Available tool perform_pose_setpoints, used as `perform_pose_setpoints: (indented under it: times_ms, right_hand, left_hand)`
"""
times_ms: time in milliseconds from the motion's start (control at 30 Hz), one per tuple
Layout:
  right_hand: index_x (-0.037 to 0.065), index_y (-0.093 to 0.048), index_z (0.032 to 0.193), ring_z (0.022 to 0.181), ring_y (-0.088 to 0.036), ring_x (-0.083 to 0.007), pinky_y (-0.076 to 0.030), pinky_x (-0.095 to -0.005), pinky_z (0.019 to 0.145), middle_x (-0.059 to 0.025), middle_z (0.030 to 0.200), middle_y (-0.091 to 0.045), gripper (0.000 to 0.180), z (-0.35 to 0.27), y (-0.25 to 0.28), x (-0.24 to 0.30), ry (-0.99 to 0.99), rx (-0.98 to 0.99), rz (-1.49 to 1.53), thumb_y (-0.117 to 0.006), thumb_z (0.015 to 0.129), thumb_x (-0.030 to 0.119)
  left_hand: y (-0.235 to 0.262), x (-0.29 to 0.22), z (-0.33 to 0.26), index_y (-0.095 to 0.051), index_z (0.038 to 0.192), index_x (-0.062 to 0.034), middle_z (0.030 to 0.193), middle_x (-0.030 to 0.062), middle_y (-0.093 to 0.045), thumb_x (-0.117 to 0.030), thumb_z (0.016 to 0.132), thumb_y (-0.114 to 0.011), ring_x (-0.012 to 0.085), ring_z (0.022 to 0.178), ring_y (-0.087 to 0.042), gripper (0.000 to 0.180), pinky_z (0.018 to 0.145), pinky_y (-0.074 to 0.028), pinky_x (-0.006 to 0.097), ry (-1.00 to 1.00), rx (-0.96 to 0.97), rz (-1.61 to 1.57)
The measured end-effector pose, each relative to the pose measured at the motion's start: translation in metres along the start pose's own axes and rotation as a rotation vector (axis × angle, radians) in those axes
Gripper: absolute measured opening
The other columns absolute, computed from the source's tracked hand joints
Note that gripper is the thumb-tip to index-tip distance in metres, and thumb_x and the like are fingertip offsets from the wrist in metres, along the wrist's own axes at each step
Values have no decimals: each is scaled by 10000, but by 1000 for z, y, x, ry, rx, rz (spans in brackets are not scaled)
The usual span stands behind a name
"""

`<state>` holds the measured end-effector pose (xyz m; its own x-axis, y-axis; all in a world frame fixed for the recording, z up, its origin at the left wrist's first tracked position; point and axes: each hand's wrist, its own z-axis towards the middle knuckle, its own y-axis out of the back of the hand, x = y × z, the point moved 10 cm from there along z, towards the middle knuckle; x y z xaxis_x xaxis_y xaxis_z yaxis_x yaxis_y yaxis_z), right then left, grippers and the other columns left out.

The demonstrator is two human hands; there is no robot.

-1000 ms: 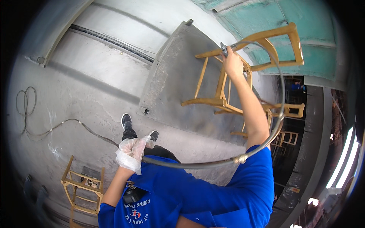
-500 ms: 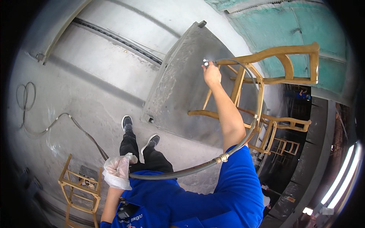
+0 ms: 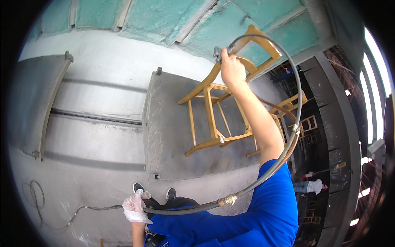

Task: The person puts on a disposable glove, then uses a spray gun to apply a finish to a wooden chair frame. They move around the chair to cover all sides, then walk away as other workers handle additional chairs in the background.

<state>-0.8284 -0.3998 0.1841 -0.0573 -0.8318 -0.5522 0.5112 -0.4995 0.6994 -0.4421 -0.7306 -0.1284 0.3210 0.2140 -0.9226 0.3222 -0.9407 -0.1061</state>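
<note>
A small silvery spray gun (image 3: 217, 54) is gripped in my right hand (image 3: 233, 71), raised beside the backrest of a wooden chair frame (image 3: 211, 117). The chair has no seat panel and stands on a wide grey platform (image 3: 166, 103). From the gun, a grey hose (image 3: 263, 178) with brass fittings (image 3: 228, 200) loops around my right arm and across my waist. My left hand (image 3: 135, 207), in a thin clear plastic glove, is closed around that hose near my hip. Part of the chair is hidden behind my right forearm.
More chair frames (image 3: 309, 123) stand to the right, and a person (image 3: 314, 186) is beyond them. A teal-coated wall (image 3: 152, 20) rises at the far side. The hose trails over the floor at left into a coil (image 3: 36, 197). A grey panel (image 3: 31, 107) stands at far left.
My right hand has moved the spray gun up along the chair toward the top of its backrest. The view has swung toward the far wall. The left hand keeps its hold.
</note>
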Motion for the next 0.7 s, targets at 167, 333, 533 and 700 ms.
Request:
perform_pose_setpoints:
  times_ms: [167,333,533,700]
  right_hand:
    - [85,-493,1362,800,-720,-362,-599,-450,662,-204,913,-667,464,36,55,-35,-30,-82,12,-550,902,98]
    - [151,-593,1206,904,-701,-412,-563,-517,743,-210,925,-720,399,-7,-10,45,140,237,366,-635,947,451]
    - [184,-638,1279,1021,-681,-390,-554,-507,862,-190,1048,-723,459,-92,-154,148,276,711,302,-611,952,505]
    - [193,-655,1271,1028,-673,-395,-546,-494,892,-182,1068,-722,462,-164,-188,153,286,900,370,-626,943,516]
  left_hand:
    - [1,-17,1,-718,712,-9,560,-14,-569,-299,972,-665,49,515,-437,393,489,-320,259,-10,-83,-24]
    - [5,-20,-5,-729,711,-15,554,-24,-549,-270,964,-678,35,535,-424,363,510,-336,248,23,-59,-26]
    - [19,-10,-17,-698,687,1,608,34,-637,-287,976,-654,79,559,-490,411,550,-396,283,127,-75,-31]
    - [27,3,-24,-719,740,5,642,32,-661,-268,963,-673,64,565,-501,356,537,-388,254,262,-81,-75]
